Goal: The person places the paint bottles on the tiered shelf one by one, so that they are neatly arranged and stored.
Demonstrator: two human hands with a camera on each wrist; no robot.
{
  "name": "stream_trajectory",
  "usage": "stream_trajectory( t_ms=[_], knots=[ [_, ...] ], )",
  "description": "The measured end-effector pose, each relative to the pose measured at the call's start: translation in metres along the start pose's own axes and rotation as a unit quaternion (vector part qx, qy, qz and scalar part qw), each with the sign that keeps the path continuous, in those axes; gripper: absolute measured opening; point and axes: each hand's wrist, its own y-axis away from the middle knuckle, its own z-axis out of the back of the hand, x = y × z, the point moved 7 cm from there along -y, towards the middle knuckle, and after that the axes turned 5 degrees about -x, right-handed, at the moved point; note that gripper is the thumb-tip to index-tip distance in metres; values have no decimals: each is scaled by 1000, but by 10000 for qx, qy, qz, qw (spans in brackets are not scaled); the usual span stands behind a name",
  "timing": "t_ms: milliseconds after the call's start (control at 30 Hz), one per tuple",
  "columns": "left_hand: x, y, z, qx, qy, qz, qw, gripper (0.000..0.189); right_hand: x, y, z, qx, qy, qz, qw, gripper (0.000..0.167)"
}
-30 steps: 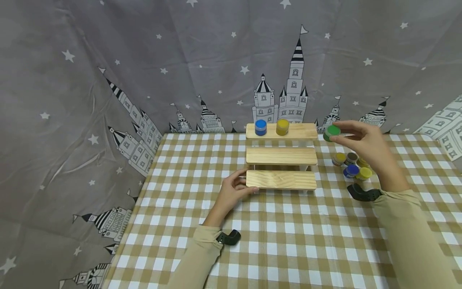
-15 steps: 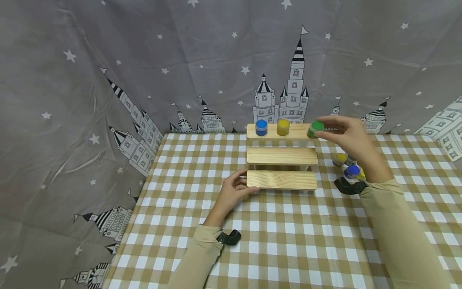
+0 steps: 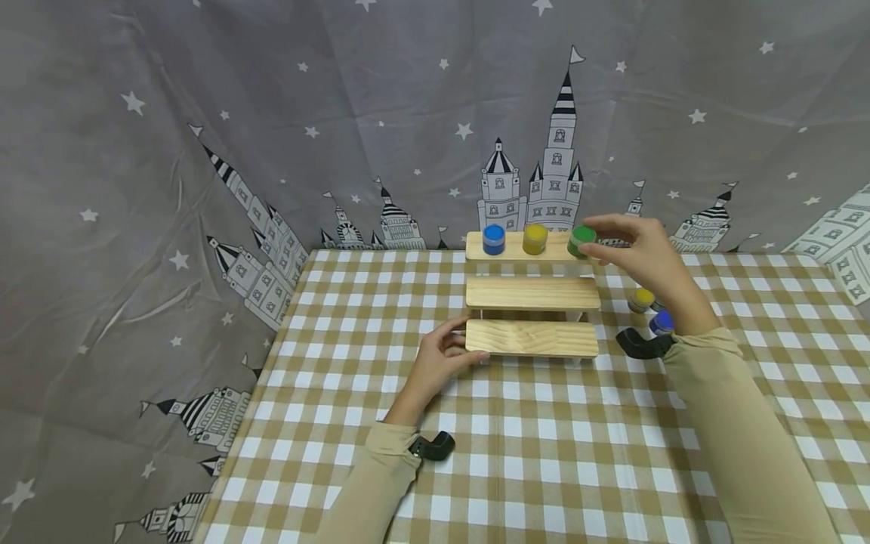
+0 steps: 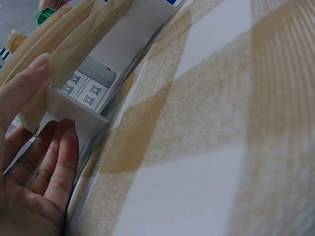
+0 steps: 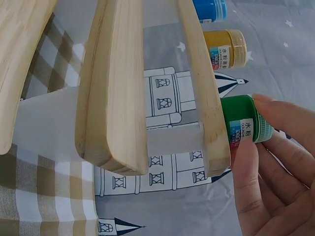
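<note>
A three-step wooden display stand [image 3: 532,293] with white supports stands on the checked cloth. My left hand [image 3: 438,359] grips the left end of its lowest step; in the left wrist view the thumb lies on the plank and the fingertips touch the white support [image 4: 81,115]. On the top step sit a blue paint jar [image 3: 493,239] and a yellow paint jar [image 3: 535,239]. To their right my right hand [image 3: 642,245] pinches a green paint jar [image 5: 241,118] between thumb and fingers, its base at the top step's surface near the right end.
Right of the stand, partly hidden by my right wrist, are a yellow-lidded jar [image 3: 641,299] and a blue-lidded jar [image 3: 661,323] on the checked tablecloth [image 3: 544,468]. A grey castle-print curtain [image 3: 381,98] hangs close behind the stand.
My right hand has carried the green paint jar left, from beside the stand onto the top step, then a little further left along it. The left hand stays put.
</note>
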Motion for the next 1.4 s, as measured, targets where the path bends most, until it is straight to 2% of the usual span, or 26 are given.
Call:
stream_trajectory(
  t_ms=[600, 967, 1233, 1400],
  knots=[
    [-1, 1, 0, -27, -23, 63, 10000, 74, 6, 0, -2, -36, -332, 72, 9994, 50],
    [0, 0, 0, -3, -5, 10, 10000, 73, -7, 10, 7, -304, -382, -13, 9988, 51],
    [-2, 1, 0, 7, -17, -45, 10000, 73, -16, 22, 15, -370, -18, -108, 9993, 51],
    [-2, 1, -1, 72, 44, -105, 9999, 73, -20, 29, 18, -428, 18, -54, 9991, 49]
  ],
)
